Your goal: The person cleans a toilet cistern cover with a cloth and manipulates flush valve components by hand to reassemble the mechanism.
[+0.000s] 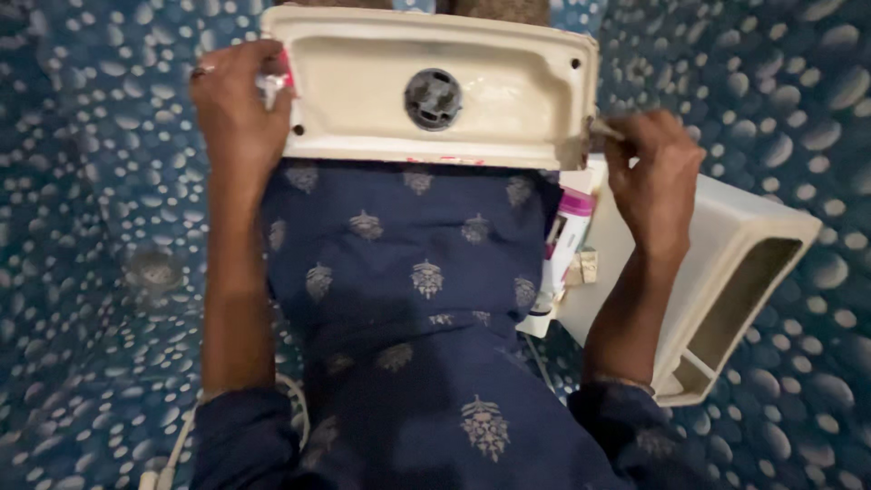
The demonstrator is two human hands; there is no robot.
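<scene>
Left hand (238,109) is clamped on the left end of the cream ceramic cistern (435,86), which sits across the person's lap. Right hand (655,172) pinches a small tool or fitting (606,129) at its right corner (can't tell which). One slip and the cistern slides onto the pebble-pattern floor (91,272) or knocks the second ceramic piece (726,272) beside the knee.

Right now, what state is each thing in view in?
Cream ceramic tank: lying across the lap, open side up, round fitting in its middle hole.
Left hand: gripping the tank's left end.
Right hand: fingers pinched on a small part at the tank's right end.
White hollow piece: on the floor, tipped on its side.
</scene>
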